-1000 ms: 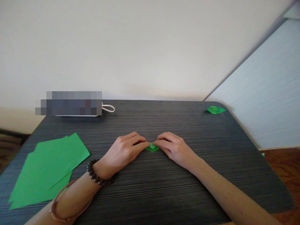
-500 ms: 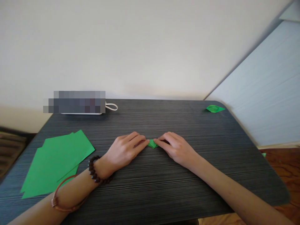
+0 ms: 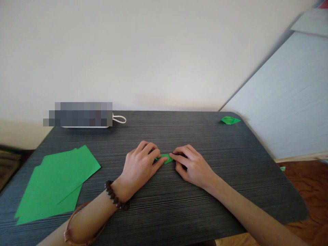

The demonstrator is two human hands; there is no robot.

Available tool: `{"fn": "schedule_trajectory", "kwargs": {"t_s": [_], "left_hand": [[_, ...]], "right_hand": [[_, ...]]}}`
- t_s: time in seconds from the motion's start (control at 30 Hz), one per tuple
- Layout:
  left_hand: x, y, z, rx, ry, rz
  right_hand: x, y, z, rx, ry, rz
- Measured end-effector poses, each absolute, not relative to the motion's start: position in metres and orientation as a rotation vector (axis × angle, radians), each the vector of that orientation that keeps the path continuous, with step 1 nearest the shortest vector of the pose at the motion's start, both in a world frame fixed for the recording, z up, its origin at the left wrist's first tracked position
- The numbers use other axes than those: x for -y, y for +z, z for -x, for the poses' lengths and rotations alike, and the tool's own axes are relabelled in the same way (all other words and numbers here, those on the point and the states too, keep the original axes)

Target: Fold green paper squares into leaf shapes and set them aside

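A small folded piece of green paper (image 3: 164, 158) lies on the dark table between my two hands. My left hand (image 3: 143, 160) is closed on its left part, with the thumb on the near edge and curled fingers hiding the left end. My right hand (image 3: 192, 164) has its index fingertip on the right end of the fold, the thumb tucked below and the other fingers curled. Much of the paper is covered by my fingers. My left wrist carries a beaded bracelet (image 3: 112, 196) and a brown cord.
Several sheets of green paper (image 3: 56, 181) lie overlapping on the table's left side. A folded green paper boat shape (image 3: 230, 120) sits at the far right corner. At the back left stands a blurred-out box with a white loop (image 3: 120, 119). A wall (image 3: 159, 51) rises behind the table (image 3: 159, 222).
My left thumb has shifted right along the paper's near edge, and my left fingers are more curled. My right fingers have spread slightly from the thumb. The whole view has shifted a little.
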State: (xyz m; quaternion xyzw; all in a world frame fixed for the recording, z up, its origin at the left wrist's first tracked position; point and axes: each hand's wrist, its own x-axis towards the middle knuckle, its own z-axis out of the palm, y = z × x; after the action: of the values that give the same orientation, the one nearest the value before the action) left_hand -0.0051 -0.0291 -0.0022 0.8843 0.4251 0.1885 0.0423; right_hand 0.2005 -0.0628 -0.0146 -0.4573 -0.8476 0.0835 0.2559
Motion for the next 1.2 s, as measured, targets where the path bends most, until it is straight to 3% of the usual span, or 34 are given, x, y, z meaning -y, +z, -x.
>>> {"fn": "schedule_trajectory", "kwargs": {"t_s": [0.37,0.8,1.2], "left_hand": [[0.020,-0.008,0.007,-1.154,0.641,-2.513],[0.016,-0.001,0.013,-1.124,0.782,-2.137],[0.017,0.000,0.012,-1.123,0.915,-2.088]], "right_hand": [[0.027,0.001,-0.199,2.204,0.773,1.306],[0.039,-0.008,-0.183,2.035,0.699,1.039],[0.039,-0.006,-0.174,1.846,0.803,1.235]]}}
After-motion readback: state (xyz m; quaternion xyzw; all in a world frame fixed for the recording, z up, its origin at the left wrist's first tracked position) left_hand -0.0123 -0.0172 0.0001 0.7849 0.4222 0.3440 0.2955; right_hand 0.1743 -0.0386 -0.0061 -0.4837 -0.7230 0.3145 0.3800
